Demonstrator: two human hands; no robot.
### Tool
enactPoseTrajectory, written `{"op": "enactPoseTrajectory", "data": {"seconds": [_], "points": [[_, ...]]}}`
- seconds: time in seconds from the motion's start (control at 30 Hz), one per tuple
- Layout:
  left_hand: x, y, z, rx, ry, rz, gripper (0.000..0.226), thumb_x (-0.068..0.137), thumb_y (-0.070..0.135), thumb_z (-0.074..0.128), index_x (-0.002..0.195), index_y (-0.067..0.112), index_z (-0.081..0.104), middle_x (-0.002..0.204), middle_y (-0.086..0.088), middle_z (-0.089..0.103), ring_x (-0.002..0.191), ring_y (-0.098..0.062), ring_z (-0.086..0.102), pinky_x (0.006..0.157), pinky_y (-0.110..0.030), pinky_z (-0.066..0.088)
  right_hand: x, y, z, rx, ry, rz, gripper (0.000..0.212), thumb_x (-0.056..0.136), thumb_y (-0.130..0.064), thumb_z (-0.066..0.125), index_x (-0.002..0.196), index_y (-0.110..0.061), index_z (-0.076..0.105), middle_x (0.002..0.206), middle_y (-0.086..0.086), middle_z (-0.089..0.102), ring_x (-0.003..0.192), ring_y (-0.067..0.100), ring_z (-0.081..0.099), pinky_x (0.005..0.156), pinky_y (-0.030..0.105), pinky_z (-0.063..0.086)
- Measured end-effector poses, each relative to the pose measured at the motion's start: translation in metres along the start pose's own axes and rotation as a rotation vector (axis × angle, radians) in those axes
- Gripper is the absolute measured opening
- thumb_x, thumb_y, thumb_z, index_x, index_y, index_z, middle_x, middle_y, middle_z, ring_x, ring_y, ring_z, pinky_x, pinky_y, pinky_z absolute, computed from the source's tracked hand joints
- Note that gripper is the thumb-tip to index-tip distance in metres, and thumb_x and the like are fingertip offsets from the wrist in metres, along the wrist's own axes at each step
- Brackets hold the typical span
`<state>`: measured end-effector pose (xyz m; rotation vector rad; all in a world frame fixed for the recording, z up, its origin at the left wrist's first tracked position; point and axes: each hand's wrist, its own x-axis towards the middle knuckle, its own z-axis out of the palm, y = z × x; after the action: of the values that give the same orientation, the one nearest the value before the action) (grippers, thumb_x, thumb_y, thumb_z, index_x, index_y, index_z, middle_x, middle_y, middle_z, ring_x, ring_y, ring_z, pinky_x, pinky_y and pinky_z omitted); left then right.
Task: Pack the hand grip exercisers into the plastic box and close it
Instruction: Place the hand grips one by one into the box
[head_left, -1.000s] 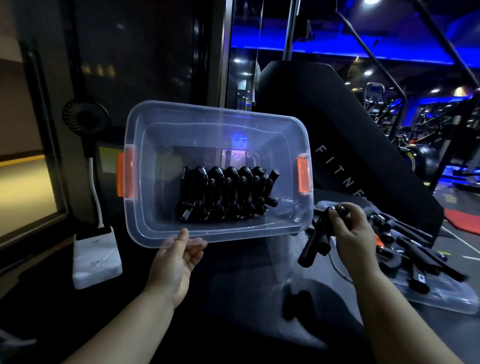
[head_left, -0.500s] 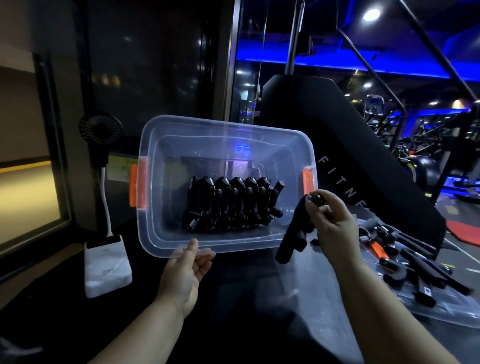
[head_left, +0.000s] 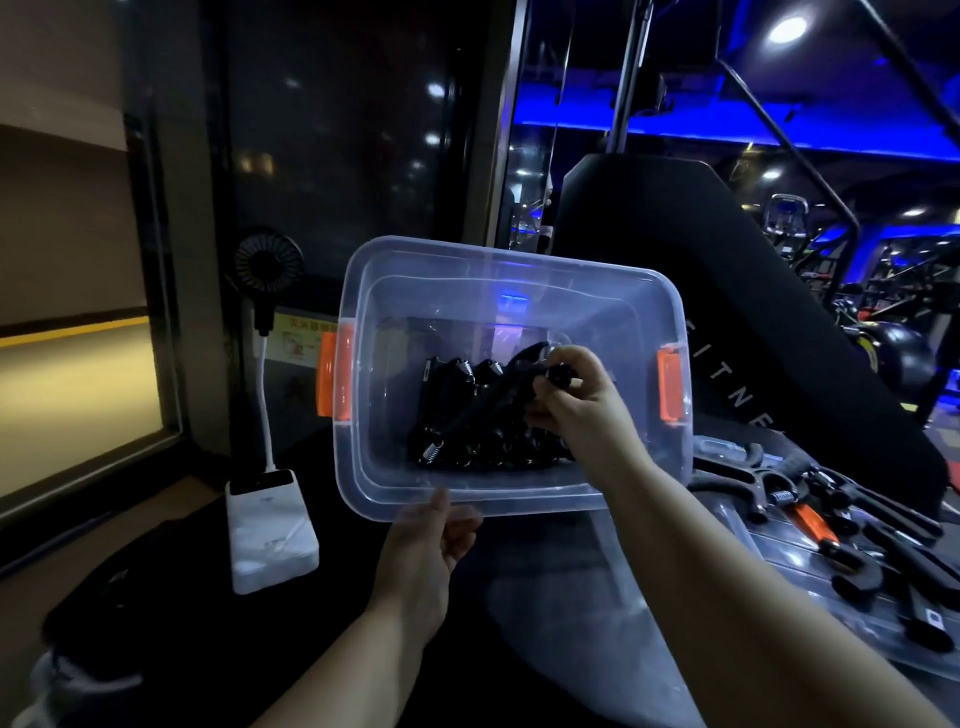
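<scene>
Item: black steel-sprung hand grip exerciser, inside the clear plastic box with orange latches, just above the packed row of black exercisers.
Right hand: fingers clamped on its upper end; handles trail down-left.
Left hand: grips the box's near rim, box tipped up.
Handling: turn it parallel to the row, seat it, then release.
Unpacked: loose exercisers towards the worktop's right edge.

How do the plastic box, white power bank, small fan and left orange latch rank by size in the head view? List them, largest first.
1. plastic box
2. power bank, though it sits nearer the camera than the fan
3. fan
4. orange latch
</scene>
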<state>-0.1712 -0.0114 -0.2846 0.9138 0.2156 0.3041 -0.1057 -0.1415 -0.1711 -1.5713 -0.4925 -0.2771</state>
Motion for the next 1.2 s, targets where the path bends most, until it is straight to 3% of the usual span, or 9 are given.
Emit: {"op": "enactPoseTrajectory", "data": {"seconds": [0.17, 0.3, 0.43, 0.57, 0.67, 0.93, 1.07, 1.2], "points": [[0.0, 0.004, 0.002, -0.019, 0.021, -0.029, 0.025, 0.096, 0.024, 0.05, 0.082, 0.005, 0.057, 0.064, -0.008, 0.066, 0.068, -0.019, 0.061, 0.069, -0.028, 0.049, 0.016, 0.014, 0.038, -0.06, -0.038, 0.042, 0.009, 0.094, -0.017, 0.059, 0.086, -0.02, 0.058, 0.073, 0.002, 0.055, 0.066, 0.015, 0.06, 0.079, 0.044, 0.059], [0.001, 0.005, 0.001, -0.086, -0.002, -0.059, 0.016, 0.095, 0.019, 0.051, 0.088, 0.005, 0.055, 0.061, -0.008, 0.065, 0.062, -0.017, 0.061, 0.068, -0.028, 0.048, 0.033, 0.026, 0.061, -0.108, -0.038, 0.063, 0.013, 0.094, -0.019, 0.055, 0.084, -0.025, 0.06, 0.067, -0.002, 0.056, 0.061, 0.012, 0.06, 0.08, 0.049, 0.058], [0.004, 0.003, -0.002, -0.115, -0.007, -0.056, 0.014, 0.092, 0.018, 0.054, 0.089, 0.004, 0.055, 0.063, -0.011, 0.064, 0.064, -0.019, 0.062, 0.067, -0.028, 0.048, 0.046, 0.036, 0.079, -0.169, -0.099, 0.095, 0.02, 0.092, -0.012, 0.057, 0.078, -0.026, 0.059, 0.072, -0.004, 0.058, 0.066, 0.014, 0.061, 0.082, 0.045, 0.057], [0.009, -0.002, -0.004, -0.136, 0.01, -0.043, 0.013, 0.09, 0.016, 0.056, 0.091, 0.002, 0.056, 0.061, -0.011, 0.065, 0.058, -0.017, 0.062, 0.058, -0.024, 0.048, 0.057, 0.046, 0.089, -0.336, -0.128, 0.077, 0.023, 0.087, -0.013, 0.062, 0.074, -0.032, 0.06, 0.064, -0.005, 0.06, 0.061, 0.015, 0.059, 0.075, 0.042, 0.057], [0.01, -0.005, -0.004, -0.139, 0.02, -0.029, 0.011, 0.092, 0.014, 0.055, 0.088, 0.004, 0.057, 0.064, -0.013, 0.066, 0.063, -0.021, 0.061, 0.059, -0.026, 0.047, 0.061, 0.055, 0.094, -0.411, -0.152, 0.093, 0.026, 0.084, -0.015, 0.066, 0.07, -0.036, 0.06, 0.059, -0.004, 0.059, 0.059, 0.016, 0.058, 0.073, 0.044, 0.057], [0.012, -0.009, -0.007, -0.157, -0.007, -0.01, 0.009, 0.093, 0.016, 0.053, 0.093, 0.007, 0.055, 0.073, -0.015, 0.067, 0.066, -0.022, 0.063, 0.058, -0.027, 0.05, 0.069, 0.065, 0.101, -0.477, -0.127, 0.17, 0.024, 0.087, -0.015, 0.063, 0.073, -0.034, 0.058, 0.082, 0.008, 0.06, 0.068, 0.019, 0.059, 0.069, 0.038, 0.06], [0.014, -0.011, -0.009, -0.147, -0.023, 0.015, 0.016, 0.091, 0.017, 0.056, 0.095, 0.003, 0.057, 0.07, -0.015, 0.067, 0.069, -0.023, 0.063, 0.062, -0.028, 0.05, 0.077, 0.066, 0.107, -0.69, -0.172, 0.206, 0.013, 0.088, -0.025, 0.059, 0.089, -0.038, 0.059, 0.088, 0.003, 0.065, 0.077, 0.025, 0.068, 0.071, 0.043, 0.06], [0.015, -0.015, -0.01, -0.148, -0.042, 0.023, 0.035, 0.086, 0.023, 0.059, 0.106, -0.006, 0.055, 0.072, -0.015, 0.066, 0.066, -0.019, 0.064, 0.057, -0.023, 0.051, 0.081, 0.062, 0.109, -0.884, -0.255, 0.208, 0.022, 0.095, -0.028, 0.05, 0.112, -0.039, 0.058, 0.095, -0.002, 0.059, 0.08, 0.021, 0.06, 0.065, 0.027, 0.047]]}}
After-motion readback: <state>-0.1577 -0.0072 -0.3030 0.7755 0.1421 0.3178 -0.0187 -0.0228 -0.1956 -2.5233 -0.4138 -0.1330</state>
